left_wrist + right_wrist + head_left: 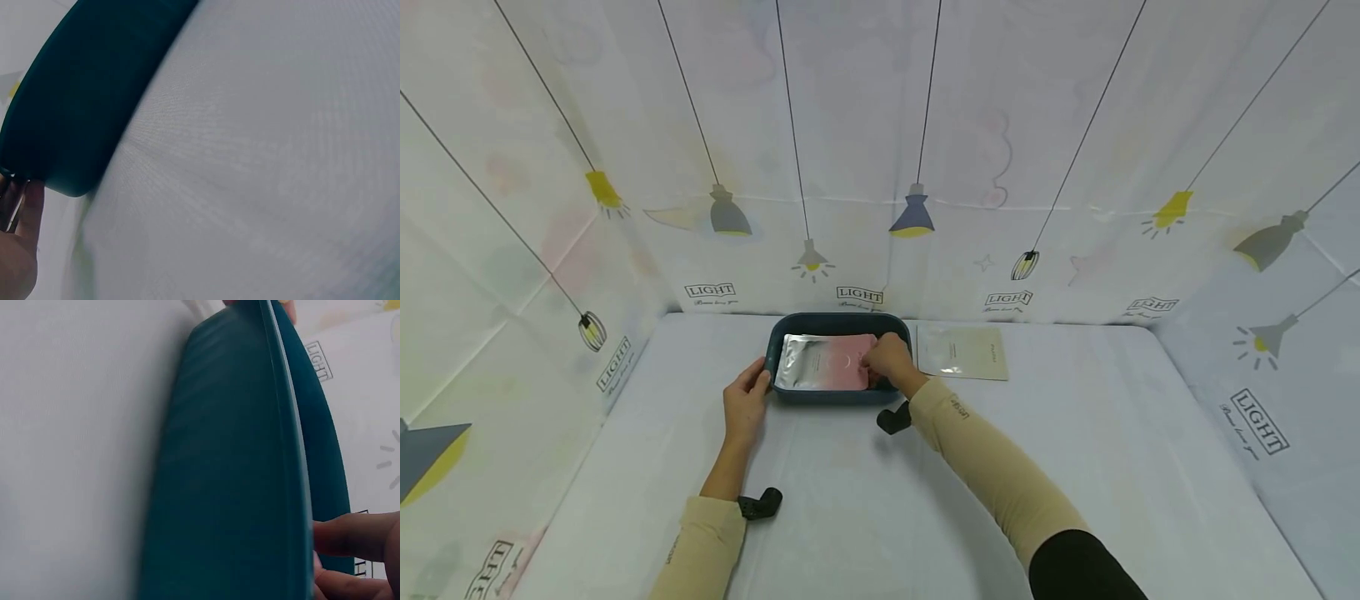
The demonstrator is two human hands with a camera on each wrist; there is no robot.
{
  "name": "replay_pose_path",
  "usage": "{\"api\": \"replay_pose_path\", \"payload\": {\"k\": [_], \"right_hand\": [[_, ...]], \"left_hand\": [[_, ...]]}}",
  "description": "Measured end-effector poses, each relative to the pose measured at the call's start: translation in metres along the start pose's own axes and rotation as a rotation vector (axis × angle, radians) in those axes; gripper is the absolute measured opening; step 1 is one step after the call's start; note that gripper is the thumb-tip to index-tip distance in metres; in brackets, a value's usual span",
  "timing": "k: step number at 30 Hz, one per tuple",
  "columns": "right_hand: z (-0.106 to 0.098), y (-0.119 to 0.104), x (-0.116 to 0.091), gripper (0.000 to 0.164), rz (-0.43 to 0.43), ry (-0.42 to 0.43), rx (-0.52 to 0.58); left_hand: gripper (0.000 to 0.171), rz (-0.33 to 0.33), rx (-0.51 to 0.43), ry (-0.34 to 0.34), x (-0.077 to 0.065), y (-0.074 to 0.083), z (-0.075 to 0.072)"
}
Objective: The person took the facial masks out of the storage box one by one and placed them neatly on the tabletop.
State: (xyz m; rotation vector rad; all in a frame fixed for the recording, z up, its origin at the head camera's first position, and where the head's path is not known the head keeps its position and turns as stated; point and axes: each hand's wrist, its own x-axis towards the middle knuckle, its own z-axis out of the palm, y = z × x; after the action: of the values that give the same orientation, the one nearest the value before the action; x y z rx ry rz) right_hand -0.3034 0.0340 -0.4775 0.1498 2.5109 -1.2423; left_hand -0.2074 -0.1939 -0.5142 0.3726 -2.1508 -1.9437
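A dark teal plastic bin (835,399) stands at the far side of the white table. Inside it lies a flat silver-and-pink foil packet (823,363). My left hand (747,402) holds the bin's left end by the wall, as the left wrist view shows with fingers at the bin's end (75,112). Over the bin's right end reaches my right hand (889,360), its curled fingers gripping the packet's right edge. In the right wrist view, the front wall (231,462) hides most of the packet, and fingers (350,534) show past the rim.
A pale silver-and-beige foil packet (964,352) lies flat on the table (842,500), just right of the bin. Behind the table hangs a white curtain (850,125) printed with lamps, which also closes off both sides.
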Motion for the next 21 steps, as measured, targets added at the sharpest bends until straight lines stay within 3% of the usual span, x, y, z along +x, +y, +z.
{"api": "replay_pose_path", "payload": {"k": [2, 11, 16, 21], "right_hand": [[0.001, 0.001, -0.002, 0.010, 0.006, 0.017, 0.056], [0.010, 0.002, -0.004, 0.004, -0.039, 0.049, 0.104], [0.010, -0.001, -0.005, 0.007, -0.053, 0.086, 0.148], [0.001, -0.001, -0.006, 0.017, -0.070, 0.067, 0.244]], "left_hand": [[0.040, -0.019, 0.001, -0.010, -0.004, 0.008, -0.001], [0.041, 0.004, -0.010, 0.014, 0.010, -0.020, -0.002], [0.040, 0.023, -0.004, 0.015, 0.012, -0.024, 0.000], [0.040, 0.028, 0.010, 0.022, 0.012, -0.023, 0.001]]}}
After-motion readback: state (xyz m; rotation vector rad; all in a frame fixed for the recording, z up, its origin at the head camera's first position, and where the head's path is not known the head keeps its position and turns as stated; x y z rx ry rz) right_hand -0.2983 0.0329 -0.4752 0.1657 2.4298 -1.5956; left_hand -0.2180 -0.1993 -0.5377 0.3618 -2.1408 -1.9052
